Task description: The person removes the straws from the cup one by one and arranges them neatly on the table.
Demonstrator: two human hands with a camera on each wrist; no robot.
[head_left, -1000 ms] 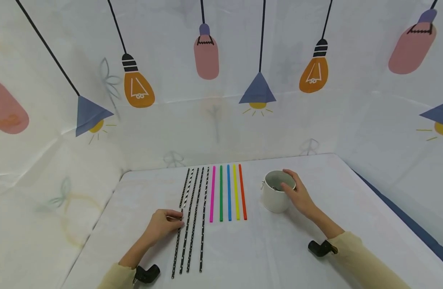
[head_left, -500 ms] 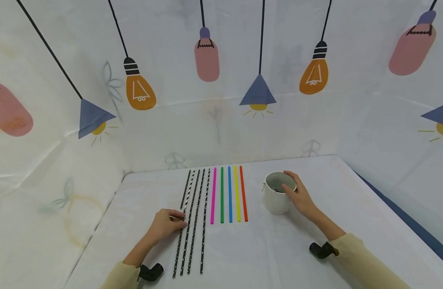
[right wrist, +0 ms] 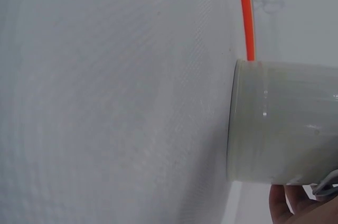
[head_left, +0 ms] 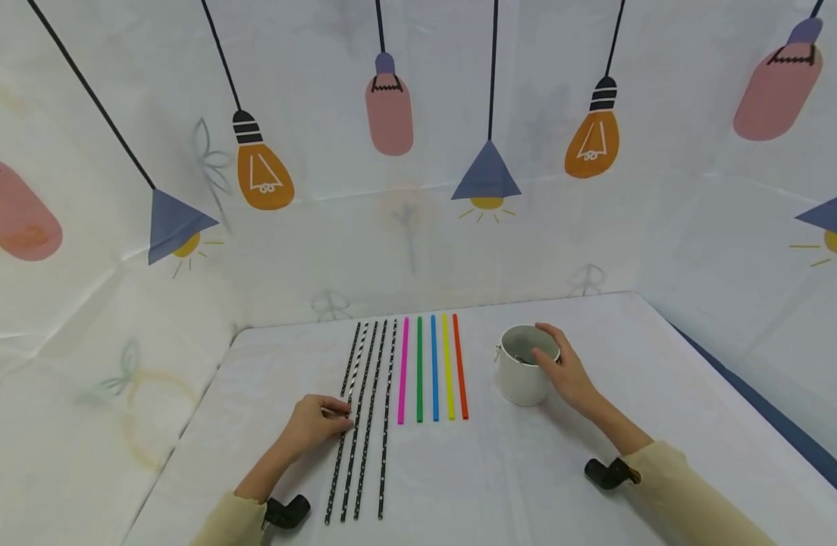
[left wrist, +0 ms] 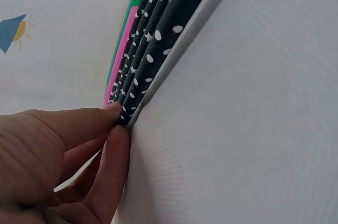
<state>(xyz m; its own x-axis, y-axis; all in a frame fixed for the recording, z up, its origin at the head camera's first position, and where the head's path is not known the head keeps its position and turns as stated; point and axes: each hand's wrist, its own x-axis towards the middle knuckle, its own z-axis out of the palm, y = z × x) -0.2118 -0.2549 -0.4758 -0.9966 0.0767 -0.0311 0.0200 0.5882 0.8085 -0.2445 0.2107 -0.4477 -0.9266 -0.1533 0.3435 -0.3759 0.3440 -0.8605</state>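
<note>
My left hand [head_left: 312, 426] pinches the upper part of a black, white-dotted straw [head_left: 334, 485] between thumb and fingers, at the left end of a row of straws. In the left wrist view that dotted straw [left wrist: 158, 49] runs close along the tabletop from the fingertips. Just right of it lie more black patterned straws [head_left: 369, 417], roughly parallel. My right hand [head_left: 567, 371] grips a white canister [head_left: 519, 385] that stands upright, fingers over the far rim and thumb at the near side. A small dark item shows inside the canister, partly hidden.
Beyond my left hand lie a black dotted straw [head_left: 350, 358] and a black-and-white striped straw [head_left: 358, 360]. Pink [head_left: 402, 371], green [head_left: 419, 371], blue [head_left: 434, 371], yellow [head_left: 449, 371] and orange-red [head_left: 461, 371] straws lie between the hands. A lamp-printed sheet [head_left: 418, 250] rises behind the table.
My left hand has shifted very slightly right, still pinching the dotted straw. The right hand and canister hold their place.
</note>
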